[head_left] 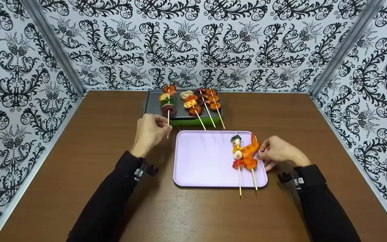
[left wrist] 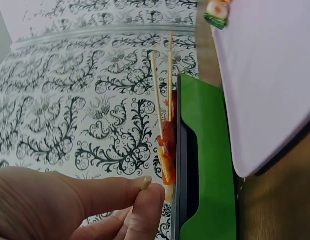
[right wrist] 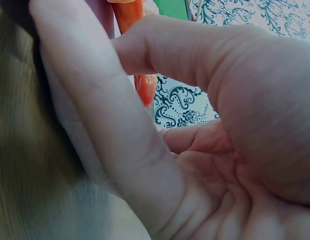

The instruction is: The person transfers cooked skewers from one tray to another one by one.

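My left hand (head_left: 149,132) pinches the wooden stick of a skewer (head_left: 168,101) between thumb and fingertips. That skewer's food pieces, with green and dark red among them, are over the left part of a grill (head_left: 153,107). In the left wrist view the stick's end (left wrist: 146,183) pokes out of the pinch. At the right rim of a lilac tray (head_left: 202,161), my right hand (head_left: 281,151) grips the edge, thumb on the inner side; its fingers partly hide the rim. Beside it on the tray lie an orange wing-shaped skewer (head_left: 250,153) and a mixed vegetable skewer (head_left: 237,154).
Three more skewers, among them one with orange slices (head_left: 214,101), lie on the grill's right half, sticks jutting over its green front (head_left: 193,121) toward the tray. Brown tabletop (head_left: 106,117) surrounds everything. Patterned walls (head_left: 186,40) stand behind and at both sides.
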The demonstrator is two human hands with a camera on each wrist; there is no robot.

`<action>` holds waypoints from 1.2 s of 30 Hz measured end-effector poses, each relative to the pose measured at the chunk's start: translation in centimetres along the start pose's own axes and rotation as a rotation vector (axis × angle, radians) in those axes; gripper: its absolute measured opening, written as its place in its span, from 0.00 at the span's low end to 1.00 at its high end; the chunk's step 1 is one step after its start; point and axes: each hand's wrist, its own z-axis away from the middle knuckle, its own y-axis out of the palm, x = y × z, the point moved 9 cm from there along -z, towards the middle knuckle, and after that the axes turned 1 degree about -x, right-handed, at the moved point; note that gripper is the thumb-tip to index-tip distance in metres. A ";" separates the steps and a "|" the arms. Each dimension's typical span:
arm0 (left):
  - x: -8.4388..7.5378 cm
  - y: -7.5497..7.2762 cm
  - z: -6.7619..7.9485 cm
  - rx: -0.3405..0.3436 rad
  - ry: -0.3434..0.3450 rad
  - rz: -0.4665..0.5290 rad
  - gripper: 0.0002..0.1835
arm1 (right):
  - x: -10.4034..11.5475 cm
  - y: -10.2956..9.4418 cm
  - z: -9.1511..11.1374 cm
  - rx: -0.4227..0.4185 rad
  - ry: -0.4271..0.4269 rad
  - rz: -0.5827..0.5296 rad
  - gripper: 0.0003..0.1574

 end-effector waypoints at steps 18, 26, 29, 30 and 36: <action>-1.0 -0.2 4.5 -0.047 0.130 -0.045 0.05 | 0.0 0.1 0.0 -0.002 -0.001 -0.006 0.15; -1.1 0.2 6.6 -0.004 0.128 -0.057 0.04 | 0.1 0.1 -0.1 -0.009 0.001 -0.004 0.14; -1.0 0.4 7.4 0.013 0.129 -0.066 0.05 | 0.0 0.0 0.0 -0.010 0.004 -0.003 0.14; -1.0 0.4 7.7 0.017 0.132 -0.070 0.05 | -0.1 0.0 0.0 -0.011 0.004 -0.003 0.14; -0.8 1.0 9.4 0.058 0.122 -0.068 0.05 | -0.1 -0.1 0.0 -0.013 -0.002 0.006 0.15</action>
